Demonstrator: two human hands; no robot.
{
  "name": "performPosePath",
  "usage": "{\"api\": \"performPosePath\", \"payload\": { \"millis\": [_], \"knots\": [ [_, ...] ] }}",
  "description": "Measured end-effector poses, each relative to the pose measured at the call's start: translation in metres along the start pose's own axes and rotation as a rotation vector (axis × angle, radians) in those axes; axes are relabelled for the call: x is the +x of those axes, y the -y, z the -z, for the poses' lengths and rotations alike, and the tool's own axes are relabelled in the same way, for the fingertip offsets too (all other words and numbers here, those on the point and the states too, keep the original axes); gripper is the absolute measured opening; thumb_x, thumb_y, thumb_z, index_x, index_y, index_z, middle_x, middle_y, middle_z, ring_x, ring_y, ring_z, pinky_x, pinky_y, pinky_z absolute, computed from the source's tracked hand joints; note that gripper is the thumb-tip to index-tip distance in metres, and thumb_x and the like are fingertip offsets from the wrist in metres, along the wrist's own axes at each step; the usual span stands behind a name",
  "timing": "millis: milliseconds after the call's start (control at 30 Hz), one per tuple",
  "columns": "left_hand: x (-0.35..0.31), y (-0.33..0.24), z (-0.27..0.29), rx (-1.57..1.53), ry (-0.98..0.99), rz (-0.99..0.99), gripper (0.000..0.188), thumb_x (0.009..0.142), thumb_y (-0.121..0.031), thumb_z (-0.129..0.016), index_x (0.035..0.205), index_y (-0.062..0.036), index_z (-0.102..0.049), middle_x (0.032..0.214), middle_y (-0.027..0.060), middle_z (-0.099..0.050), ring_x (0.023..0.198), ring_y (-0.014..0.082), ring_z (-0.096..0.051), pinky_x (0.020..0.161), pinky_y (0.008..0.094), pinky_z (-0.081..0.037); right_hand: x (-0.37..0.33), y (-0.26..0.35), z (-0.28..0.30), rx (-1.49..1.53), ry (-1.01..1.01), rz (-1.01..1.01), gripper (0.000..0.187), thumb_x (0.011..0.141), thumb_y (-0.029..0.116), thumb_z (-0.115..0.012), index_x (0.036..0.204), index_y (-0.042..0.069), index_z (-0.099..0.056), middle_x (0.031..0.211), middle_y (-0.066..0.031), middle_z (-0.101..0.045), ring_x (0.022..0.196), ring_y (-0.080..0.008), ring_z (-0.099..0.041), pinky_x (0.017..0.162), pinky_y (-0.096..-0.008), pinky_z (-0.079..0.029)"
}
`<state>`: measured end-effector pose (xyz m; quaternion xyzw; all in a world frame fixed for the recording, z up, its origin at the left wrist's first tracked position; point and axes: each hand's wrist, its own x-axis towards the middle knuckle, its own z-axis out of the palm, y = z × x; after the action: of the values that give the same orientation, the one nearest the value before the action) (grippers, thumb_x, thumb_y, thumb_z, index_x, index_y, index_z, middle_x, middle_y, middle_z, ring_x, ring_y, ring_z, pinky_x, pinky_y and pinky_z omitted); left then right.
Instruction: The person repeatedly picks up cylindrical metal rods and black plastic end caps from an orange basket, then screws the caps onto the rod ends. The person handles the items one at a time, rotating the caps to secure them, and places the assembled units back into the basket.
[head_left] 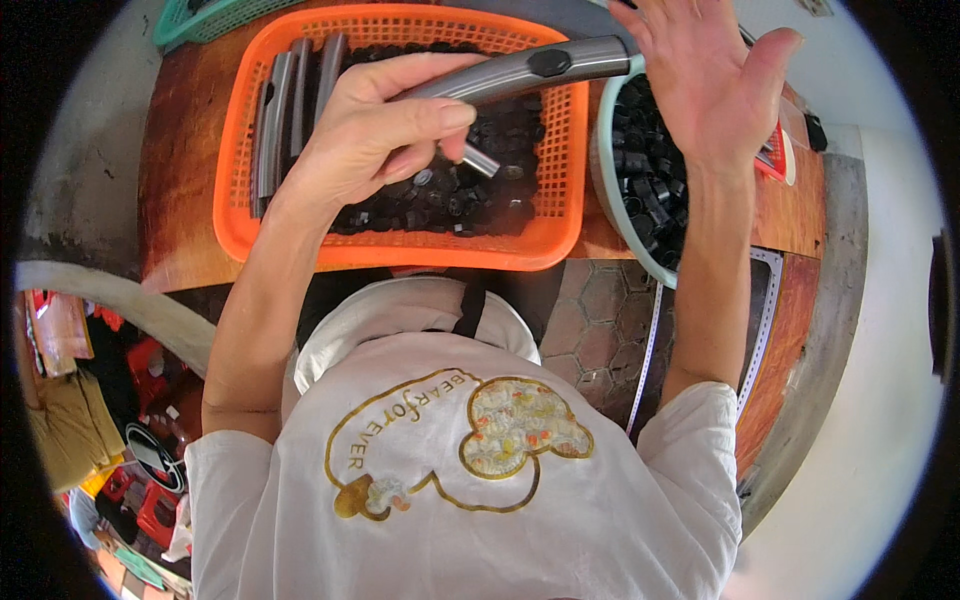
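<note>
My left hand (365,125) is closed around a curved grey tube (500,80) with a black oval piece set in its side. A short silver metal cylinder (481,160) sticks out below the fingers of the same hand. Both are above an orange plastic basket (400,255), in which small black parts (440,205) lie in a heap and several similar grey tubes (272,140) lean at the left. At the tube's right end, my right hand (705,95) has its fingers stretched out and the palm showing. Whether its palm touches the tube end, I cannot tell.
To the right of the basket stands a pale green bowl (612,190) full of black cylindrical parts (645,165). A green basket (225,20) is at the far left of the wooden table (175,190). Beyond my right wrist is a red and white container (775,155).
</note>
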<state>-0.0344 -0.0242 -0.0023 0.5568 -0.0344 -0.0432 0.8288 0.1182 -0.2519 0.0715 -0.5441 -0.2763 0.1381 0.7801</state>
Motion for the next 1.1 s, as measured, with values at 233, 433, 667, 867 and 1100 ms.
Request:
{"api": "performPosePath", "payload": {
  "millis": [233,433,667,867,1100],
  "knots": [
    [0.001,0.002,0.002,-0.095,0.079,0.079,0.051,0.092,-0.014,-0.073,0.139,0.0020,-0.061,0.072,0.0089,-0.065,0.045,0.0017,-0.040,0.038,0.0171,-0.025,0.008,-0.010,-0.033,0.453,0.399,0.081,0.120,0.085,0.095,-0.014,0.165,0.006,-0.014,0.170,-0.0249,-0.014,0.159,-0.0357,-0.007,0.126,-0.0518,0.004],
    [-0.003,0.005,0.000,0.009,0.008,0.014,0.049,0.090,-0.011,-0.078,0.136,-0.0007,-0.066,0.077,0.0036,-0.067,0.059,0.0030,-0.055,0.046,0.0175,-0.033,-0.001,0.001,-0.052,0.177,0.409,0.108,0.130,0.079,0.099,-0.012,0.165,0.003,0.003,0.171,-0.0269,0.005,0.160,-0.0348,0.007,0.125,-0.0479,0.012],
    [-0.010,-0.008,-0.017,0.554,-0.089,-0.284,0.047,0.088,-0.007,-0.080,0.134,-0.0016,-0.068,0.098,0.0061,-0.076,0.080,0.0114,-0.069,0.071,0.0260,-0.055,-0.002,-0.004,-0.048,0.126,0.452,0.058,0.134,0.077,0.100,-0.009,0.164,0.000,0.005,0.171,-0.0255,0.007,0.160,-0.0321,0.009,0.126,-0.0443,0.011],
    [-0.014,-0.018,-0.021,0.984,-0.055,-0.482,0.048,0.082,0.000,-0.080,0.129,0.0006,-0.068,0.095,0.0139,-0.075,0.077,0.0210,-0.071,0.069,0.0301,-0.056,-0.004,-0.019,-0.044,-0.017,0.414,0.009,0.130,0.078,0.099,-0.009,0.165,0.003,0.003,0.172,-0.0221,0.005,0.160,-0.0301,0.007,0.127,-0.0422,0.008],
    [-0.020,-0.017,-0.008,0.259,-0.138,0.192,0.042,0.090,-0.012,-0.076,0.128,0.0037,-0.068,0.080,0.0085,-0.069,0.058,0.0097,-0.057,0.049,0.0231,-0.041,-0.009,-0.017,-0.048,0.162,0.354,-0.176,0.123,0.082,0.096,-0.009,0.166,0.008,0.000,0.173,-0.0177,0.002,0.161,-0.0300,0.003,0.127,-0.0463,0.006]
  ]
}}
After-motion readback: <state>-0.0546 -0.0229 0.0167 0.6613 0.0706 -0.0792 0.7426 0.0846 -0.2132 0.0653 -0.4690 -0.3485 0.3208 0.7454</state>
